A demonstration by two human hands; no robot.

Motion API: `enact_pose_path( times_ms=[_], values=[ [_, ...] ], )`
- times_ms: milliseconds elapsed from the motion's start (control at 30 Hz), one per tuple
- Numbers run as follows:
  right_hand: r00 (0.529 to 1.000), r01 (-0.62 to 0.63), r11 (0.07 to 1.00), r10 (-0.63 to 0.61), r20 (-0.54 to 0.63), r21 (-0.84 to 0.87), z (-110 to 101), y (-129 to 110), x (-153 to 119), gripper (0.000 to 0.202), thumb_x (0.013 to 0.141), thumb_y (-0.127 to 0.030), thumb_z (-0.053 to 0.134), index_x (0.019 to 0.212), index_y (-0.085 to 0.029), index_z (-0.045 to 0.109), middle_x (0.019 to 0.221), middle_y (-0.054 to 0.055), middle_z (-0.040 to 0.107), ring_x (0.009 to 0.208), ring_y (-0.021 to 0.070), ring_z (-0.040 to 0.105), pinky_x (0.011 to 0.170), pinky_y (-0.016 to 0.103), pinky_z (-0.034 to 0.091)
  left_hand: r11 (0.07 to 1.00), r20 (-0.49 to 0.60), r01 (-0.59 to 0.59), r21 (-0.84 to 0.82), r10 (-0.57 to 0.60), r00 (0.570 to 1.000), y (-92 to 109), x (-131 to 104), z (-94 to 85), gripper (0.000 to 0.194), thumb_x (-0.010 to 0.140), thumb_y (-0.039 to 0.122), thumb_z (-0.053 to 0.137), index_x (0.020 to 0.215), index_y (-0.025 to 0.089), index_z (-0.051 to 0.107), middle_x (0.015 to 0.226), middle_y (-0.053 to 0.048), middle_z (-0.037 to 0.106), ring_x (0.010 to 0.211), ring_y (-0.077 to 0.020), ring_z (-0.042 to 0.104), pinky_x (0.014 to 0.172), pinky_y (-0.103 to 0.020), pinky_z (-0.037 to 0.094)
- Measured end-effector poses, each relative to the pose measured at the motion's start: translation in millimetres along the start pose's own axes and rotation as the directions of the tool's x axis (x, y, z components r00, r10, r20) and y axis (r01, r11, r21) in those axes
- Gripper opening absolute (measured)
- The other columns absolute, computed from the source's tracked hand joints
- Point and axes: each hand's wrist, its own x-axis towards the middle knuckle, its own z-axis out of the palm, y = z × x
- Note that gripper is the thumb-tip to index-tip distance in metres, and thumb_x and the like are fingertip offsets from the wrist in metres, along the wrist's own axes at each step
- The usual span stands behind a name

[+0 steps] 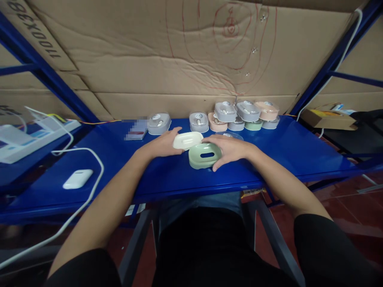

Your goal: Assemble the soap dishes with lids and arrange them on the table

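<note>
My left hand (164,144) grips a cream oval soap dish tray (188,140) by its left side, fingers over the far edge and thumb near the front. My right hand (231,149) is closed around the right side of a green soap dish base (199,160), which has a long oval slot in its middle. The tray's right end overlaps or touches the base's far left rim; I cannot tell which. Behind my right hand, partly hidden, lies a clear lid (233,136) on the blue table (167,175).
Finished-looking lidded soap boxes, grey (159,124), peach (267,109) and green (253,124), stand along the back, some stacked. A phone (137,134) lies left of them. A white earphone case (77,179) and a white cable (98,171) are at left. Cardboard (134,79) walls the back.
</note>
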Motion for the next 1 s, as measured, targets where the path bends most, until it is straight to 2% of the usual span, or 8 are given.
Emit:
enact_pose_path(
  times_ms=[67, 167, 267, 400, 500, 633, 767, 1000],
  values=[
    [0.993, -0.035, 0.999, 0.033, -0.116, -0.019, -6.7, 2.7, -0.7, 0.095, 0.093, -0.085, 0.086, 0.162, -0.021, 0.07, 0.157, 0.019, 0.076, 0.143, 0.0411, 0.073, 0.123, 0.058, 0.059, 1.0, -0.001, -0.008, 0.003, 0.008, 1.0, 0.1, 0.2, 0.2, 0.124, 0.08, 0.062, 0.084, 0.182, 0.008, 0.038, 0.172, -0.033, 0.062, 0.158, -0.0534, 0.063, 0.129, -0.063, 0.052],
    [0.942, -0.25, 0.957, 0.206, -0.265, -0.146, -19.8, 15.2, -5.7, 0.068, 0.114, -0.074, 0.061, 0.147, -0.016, 0.077, 0.145, 0.022, 0.08, 0.136, 0.0424, 0.075, 0.12, 0.06, 0.058, 1.0, 0.005, -0.01, 0.001, 0.01, 1.0, 0.8, 0.5, -0.2, 0.123, 0.081, 0.061, 0.084, 0.181, 0.006, 0.038, 0.17, -0.035, 0.063, 0.157, -0.0549, 0.063, 0.128, -0.065, 0.052],
    [0.894, -0.447, 0.85, 0.421, -0.151, -0.279, -27.1, 33.6, -11.3, 0.067, 0.101, -0.068, 0.081, 0.143, -0.015, 0.078, 0.145, 0.025, 0.079, 0.134, 0.0484, 0.075, 0.115, 0.062, 0.061, 1.0, 0.01, -0.007, 0.003, 0.007, 1.0, 3.8, -0.3, -1.8, 0.121, 0.081, 0.06, 0.083, 0.18, 0.006, 0.039, 0.172, -0.035, 0.062, 0.159, -0.0556, 0.062, 0.129, -0.066, 0.051],
    [0.865, -0.486, 0.834, 0.501, -0.009, -0.26, -32.9, 45.7, -16.7, 0.086, 0.084, -0.063, 0.097, 0.152, -0.016, 0.073, 0.149, 0.024, 0.078, 0.133, 0.0487, 0.077, 0.111, 0.06, 0.064, 1.0, 0.027, 0.018, 0.009, -0.018, 0.999, 10.4, -2.0, -4.1, 0.122, 0.081, 0.061, 0.081, 0.181, 0.004, 0.037, 0.175, -0.037, 0.057, 0.16, -0.0562, 0.061, 0.131, -0.067, 0.05],
    [0.901, -0.434, 0.879, 0.42, -0.11, -0.197, -41.8, 39.1, -21.3, 0.09, 0.086, -0.064, 0.094, 0.158, -0.015, 0.07, 0.15, 0.024, 0.079, 0.134, 0.0499, 0.076, 0.114, 0.063, 0.062, 0.999, 0.036, 0.033, 0.005, -0.033, 0.999, 13.1, -2.2, -4.8, 0.125, 0.079, 0.062, 0.08, 0.181, 0.003, 0.036, 0.175, -0.038, 0.057, 0.159, -0.0573, 0.061, 0.131, -0.067, 0.05],
    [0.967, -0.168, 0.983, 0.152, -0.203, -0.069, -42.4, 17.7, -20.1, 0.094, 0.088, -0.066, 0.09, 0.168, -0.021, 0.065, 0.162, 0.019, 0.074, 0.143, 0.0456, 0.071, 0.125, 0.063, 0.056, 1.0, 0.027, 0.008, -0.007, -0.008, 1.0, 11.0, -0.6, -3.8, 0.125, 0.077, 0.062, 0.081, 0.18, 0.006, 0.038, 0.173, -0.037, 0.059, 0.158, -0.0578, 0.061, 0.13, -0.068, 0.05],
    [0.992, 0.045, 0.999, -0.045, -0.117, 0.0, -18.6, -4.8, -6.8, 0.096, 0.087, -0.063, 0.092, 0.17, -0.026, 0.064, 0.165, 0.015, 0.07, 0.152, 0.0427, 0.065, 0.133, 0.062, 0.051, 1.0, 0.007, -0.014, -0.011, 0.014, 1.0, 6.3, 1.3, -1.5, 0.123, 0.077, 0.062, 0.082, 0.179, 0.008, 0.04, 0.17, -0.034, 0.063, 0.157, -0.0555, 0.062, 0.129, -0.066, 0.051],
    [0.998, 0.065, 0.998, -0.065, -0.007, 0.004, 4.7, -13.8, 5.5, 0.1, 0.085, -0.054, 0.093, 0.174, -0.022, 0.06, 0.164, 0.018, 0.064, 0.153, 0.0436, 0.062, 0.134, 0.061, 0.052, 1.0, 0.026, -0.006, -0.014, 0.007, 1.0, 4.1, 2.5, -0.3, 0.125, 0.078, 0.065, 0.08, 0.18, 0.007, 0.037, 0.177, -0.035, 0.056, 0.161, -0.0551, 0.059, 0.133, -0.066, 0.047]
  ],
)
